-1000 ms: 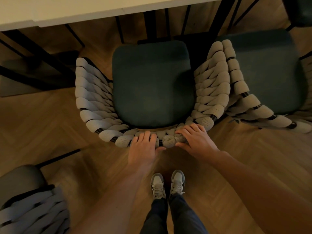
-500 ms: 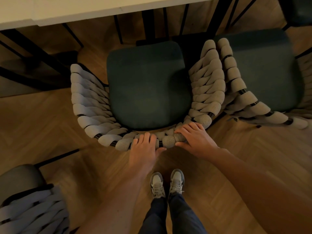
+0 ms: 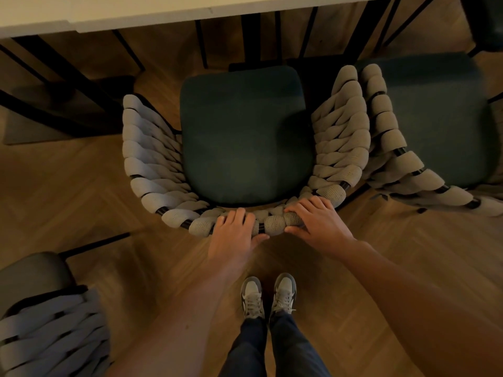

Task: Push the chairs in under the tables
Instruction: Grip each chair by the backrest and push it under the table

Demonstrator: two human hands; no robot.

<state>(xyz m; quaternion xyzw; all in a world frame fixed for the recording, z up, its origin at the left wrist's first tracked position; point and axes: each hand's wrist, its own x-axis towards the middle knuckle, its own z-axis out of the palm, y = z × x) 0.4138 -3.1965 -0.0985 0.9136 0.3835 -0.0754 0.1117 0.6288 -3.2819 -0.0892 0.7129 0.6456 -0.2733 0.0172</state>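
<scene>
Gripping the woven back rail of the middle chair (image 3: 245, 137) at six o'clock, left hand (image 3: 234, 235) and right hand (image 3: 318, 221) side by side, fingers curled over it.

The back rail of the chair (image 3: 245, 137) is gripped by both hands (image 3: 234, 229) (image 3: 315, 221), its seat short of the worktop (image 3: 109, 12).

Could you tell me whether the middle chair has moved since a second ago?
No, not noticeably: the middle chair still has its front edge at the table's dark foot bar, as before.
</scene>
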